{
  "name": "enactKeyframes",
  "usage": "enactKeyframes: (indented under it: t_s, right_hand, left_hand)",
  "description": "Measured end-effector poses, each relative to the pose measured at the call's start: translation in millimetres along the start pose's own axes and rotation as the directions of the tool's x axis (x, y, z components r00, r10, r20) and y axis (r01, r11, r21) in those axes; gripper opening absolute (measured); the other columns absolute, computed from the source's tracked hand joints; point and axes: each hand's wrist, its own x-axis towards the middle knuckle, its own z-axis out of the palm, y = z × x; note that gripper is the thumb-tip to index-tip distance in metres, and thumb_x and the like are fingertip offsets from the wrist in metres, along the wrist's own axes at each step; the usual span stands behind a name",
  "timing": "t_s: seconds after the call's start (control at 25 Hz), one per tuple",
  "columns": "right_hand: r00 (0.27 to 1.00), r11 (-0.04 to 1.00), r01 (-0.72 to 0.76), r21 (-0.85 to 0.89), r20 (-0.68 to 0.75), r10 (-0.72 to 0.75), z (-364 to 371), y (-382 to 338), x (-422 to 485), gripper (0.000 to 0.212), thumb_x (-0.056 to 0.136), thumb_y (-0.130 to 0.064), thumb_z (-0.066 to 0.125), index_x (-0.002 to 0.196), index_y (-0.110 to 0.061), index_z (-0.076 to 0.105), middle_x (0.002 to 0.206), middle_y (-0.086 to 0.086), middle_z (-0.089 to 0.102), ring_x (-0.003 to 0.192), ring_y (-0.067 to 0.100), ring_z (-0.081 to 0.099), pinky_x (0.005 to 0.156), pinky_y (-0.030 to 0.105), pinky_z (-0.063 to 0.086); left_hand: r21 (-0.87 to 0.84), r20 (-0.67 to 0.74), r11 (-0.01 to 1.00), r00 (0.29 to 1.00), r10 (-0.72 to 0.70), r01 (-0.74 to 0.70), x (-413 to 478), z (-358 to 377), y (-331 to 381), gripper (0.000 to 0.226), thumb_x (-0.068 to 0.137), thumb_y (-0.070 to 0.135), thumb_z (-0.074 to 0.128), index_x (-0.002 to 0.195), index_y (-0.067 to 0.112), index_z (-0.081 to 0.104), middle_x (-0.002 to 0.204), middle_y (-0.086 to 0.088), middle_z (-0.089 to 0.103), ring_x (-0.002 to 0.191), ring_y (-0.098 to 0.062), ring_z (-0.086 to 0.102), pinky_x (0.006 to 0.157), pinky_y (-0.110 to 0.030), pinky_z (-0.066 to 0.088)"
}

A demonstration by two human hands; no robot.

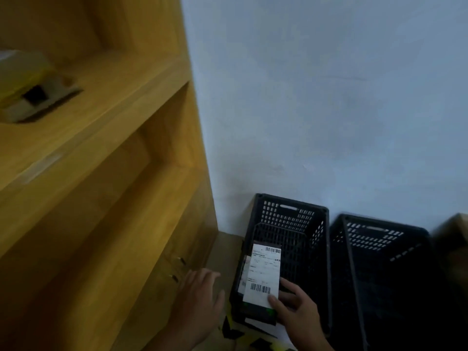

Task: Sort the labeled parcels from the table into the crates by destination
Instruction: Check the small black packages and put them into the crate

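So the right hand (296, 310) is gripping the labeled parcel (263, 272) by its near end, fingers curled round it, and it's sitting partly down inside the black crate (291, 214) next to the wooden shelf unit (101, 148). The left hand (200, 297) is just loose, fingers spread and holding nothing. A second black crate (374, 236) stands right beside the first.

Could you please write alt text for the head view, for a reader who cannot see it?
The right hand grips a dark parcel with a white barcode label at the near end of a black slotted crate. The left hand hovers open beside it, by a wooden shelf unit; a second black crate stands to the right against a pale wall.
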Motion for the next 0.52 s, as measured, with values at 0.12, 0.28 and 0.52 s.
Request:
enactKeyframes:
  t_s: [0.12, 0.28, 0.52]
  right_hand:
    - [0.999, 0.999, -0.053, 0.009, -0.003, 0.053, -3.5, 1.9, 14.9, 0.061, 0.08, -0.001, 0.083, 0.135, -0.01, 0.058, 0.097, 0.002, 0.08, 0.097, 0.021, 0.073, 0.087, 0.051, 0.061]
    - [0.993, 0.992, -0.119, -0.04, -0.022, 0.119, -14.8, 19.4, 34.3, 0.063, 0.078, -0.005, 0.085, 0.135, -0.012, 0.059, 0.102, 0.0, 0.077, 0.096, 0.016, 0.072, 0.082, 0.041, 0.063]
    - [0.976, 0.967, -0.216, -0.133, -0.035, 0.213, -11.8, 70.3, 110.4, 0.059, 0.084, -0.014, 0.081, 0.138, -0.019, 0.056, 0.113, -0.007, 0.073, 0.096, 0.009, 0.073, 0.079, 0.028, 0.062]
  left_hand:
    - [0.024, 0.019, 1.0, 1.0, -0.002, 0.002, 26.9, -4.5, 8.5, 0.037, 0.096, 0.052, 0.045, 0.132, 0.044, 0.044, 0.129, 0.026, 0.041, 0.122, 0.0, 0.037, 0.11, -0.027, 0.034]
    - [0.042, 0.081, 0.999, 0.996, -0.03, 0.027, 51.5, 4.3, -0.9, 0.035, 0.094, 0.053, 0.046, 0.128, 0.042, 0.05, 0.127, 0.023, 0.046, 0.118, -0.002, 0.042, 0.104, -0.027, 0.037]
    - [0.057, 0.271, 0.998, 0.962, -0.036, 0.021, 98.7, 69.2, -42.7, 0.039, 0.091, 0.058, 0.038, 0.124, 0.041, 0.052, 0.121, 0.022, 0.049, 0.112, -0.002, 0.045, 0.099, -0.025, 0.04]
